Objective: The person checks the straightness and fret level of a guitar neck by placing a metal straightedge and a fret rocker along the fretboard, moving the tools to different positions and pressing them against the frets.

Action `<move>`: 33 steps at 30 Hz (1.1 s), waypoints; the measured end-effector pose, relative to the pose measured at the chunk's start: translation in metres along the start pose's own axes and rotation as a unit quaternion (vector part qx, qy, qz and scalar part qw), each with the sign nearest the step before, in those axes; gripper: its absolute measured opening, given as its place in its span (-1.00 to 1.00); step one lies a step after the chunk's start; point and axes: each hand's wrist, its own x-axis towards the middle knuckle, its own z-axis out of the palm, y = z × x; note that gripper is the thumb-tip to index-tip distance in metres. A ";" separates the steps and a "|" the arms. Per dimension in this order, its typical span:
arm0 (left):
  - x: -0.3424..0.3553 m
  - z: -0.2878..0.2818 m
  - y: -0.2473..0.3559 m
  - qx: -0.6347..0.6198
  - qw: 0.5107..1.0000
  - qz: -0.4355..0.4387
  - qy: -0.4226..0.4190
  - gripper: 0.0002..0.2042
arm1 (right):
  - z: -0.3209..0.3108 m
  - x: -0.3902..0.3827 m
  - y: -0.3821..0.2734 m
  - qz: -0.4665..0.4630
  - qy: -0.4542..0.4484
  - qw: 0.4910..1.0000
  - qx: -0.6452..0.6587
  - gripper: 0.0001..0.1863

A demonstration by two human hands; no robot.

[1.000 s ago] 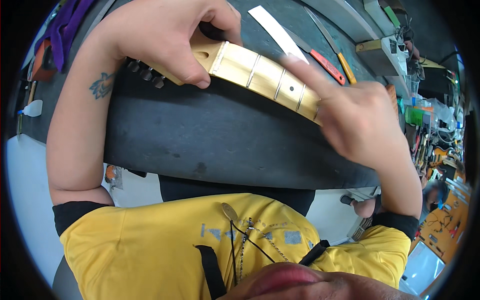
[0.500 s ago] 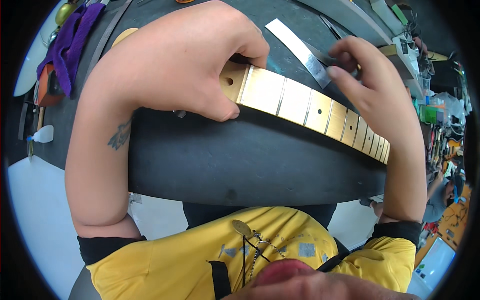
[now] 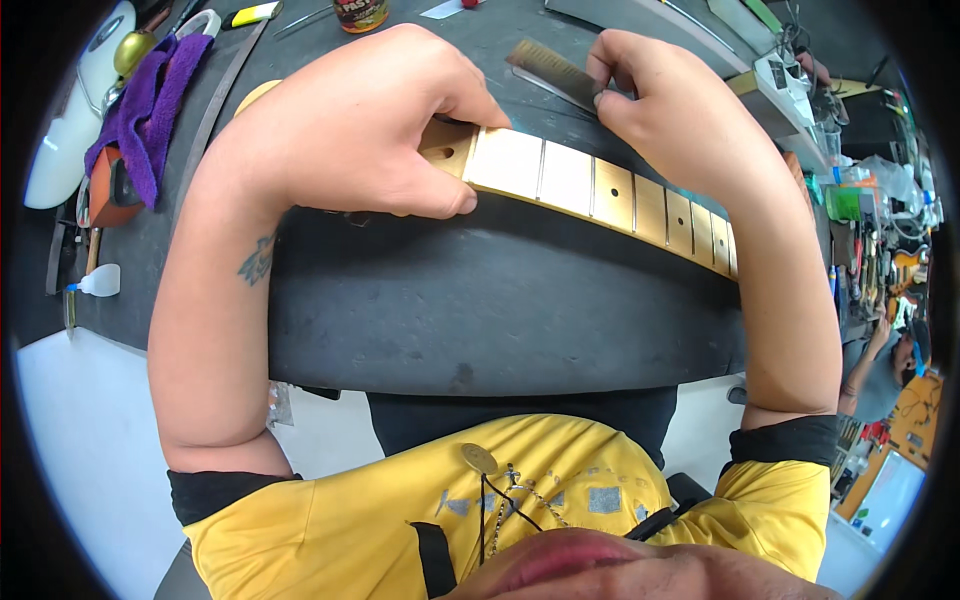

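Observation:
A guitar neck (image 3: 570,175) with a pale fretboard, dark dot inlays and metal frets lies slantwise on the dark worktable (image 3: 500,310). My left hand (image 3: 370,130) is closed round its headstock end at the nut, thumb on the near edge and fingers on the far edge. Most of the headstock is hidden under that hand. Beyond the neck, my right hand (image 3: 655,95) pinches a short metal ruler (image 3: 552,70) by its right end. The ruler is tilted, with markings along its upper edge. My right forearm covers the neck's far right end.
At the left are a purple cloth (image 3: 150,120), an orange-brown block (image 3: 113,195), a white squeeze bottle (image 3: 100,281) and a long thin strip (image 3: 222,95). A jar (image 3: 360,14) stands at the back. Another person (image 3: 880,370) is at the far right, near crowded tools.
My right hand has moved left and taken hold of the metal ruler, which lay flat on the table and is now tilted. My left hand stays on the neck.

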 end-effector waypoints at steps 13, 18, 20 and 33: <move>0.011 -0.017 -0.013 -0.038 0.999 0.007 0.032 -0.56 | 0.012 -0.041 -0.004 -0.067 0.091 0.930 0.349 -0.77; 0.012 -0.015 -0.014 -0.153 0.986 -0.064 -0.018 -0.51 | 0.014 -0.040 -0.002 -0.115 0.089 0.934 0.326 -0.79; 0.012 -0.013 -0.015 -0.175 0.983 -0.056 0.003 -0.45 | 0.011 -0.042 -0.002 -0.109 0.068 0.939 0.319 -0.79; 0.017 -0.026 -0.012 -0.095 0.991 -0.081 -0.056 -0.43 | -0.012 -0.046 -0.030 -0.079 0.039 0.967 0.237 -0.80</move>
